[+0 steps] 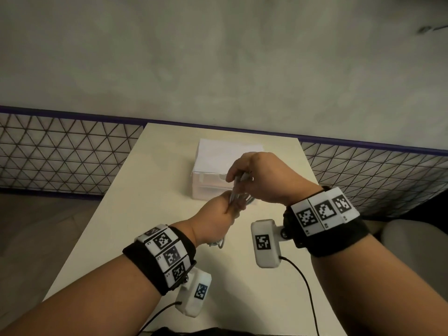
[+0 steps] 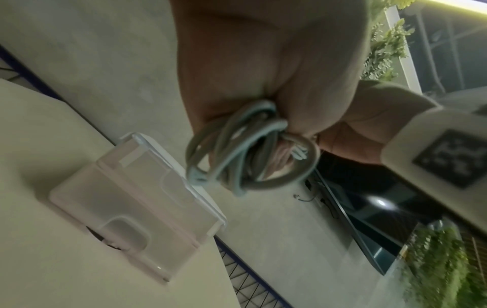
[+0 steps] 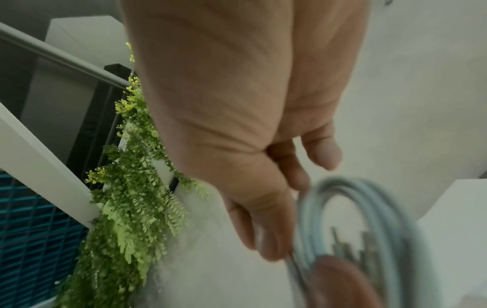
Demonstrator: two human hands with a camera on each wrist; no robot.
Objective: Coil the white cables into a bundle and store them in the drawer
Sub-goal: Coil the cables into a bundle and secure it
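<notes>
Above the middle of the table, both hands hold a bundle of white cables (image 1: 234, 190). My left hand (image 1: 224, 209) grips the coiled loops (image 2: 237, 150) from below, fingers curled round them. My right hand (image 1: 244, 177) pinches the top of the coil (image 3: 368, 218) between thumb and fingers. A cable end hangs below the left wrist (image 1: 219, 243). Behind the hands stands a small white drawer box (image 1: 213, 163) with translucent fronts (image 2: 126, 200); both drawers look pushed in.
The cream table (image 1: 135, 214) runs to a grey wall (image 1: 218, 57), with mesh panels (image 1: 60, 151) on both sides. Black leads (image 1: 305, 287) trail from the wrist cameras near the table's front. A pale seat (image 1: 412, 236) shows at the right.
</notes>
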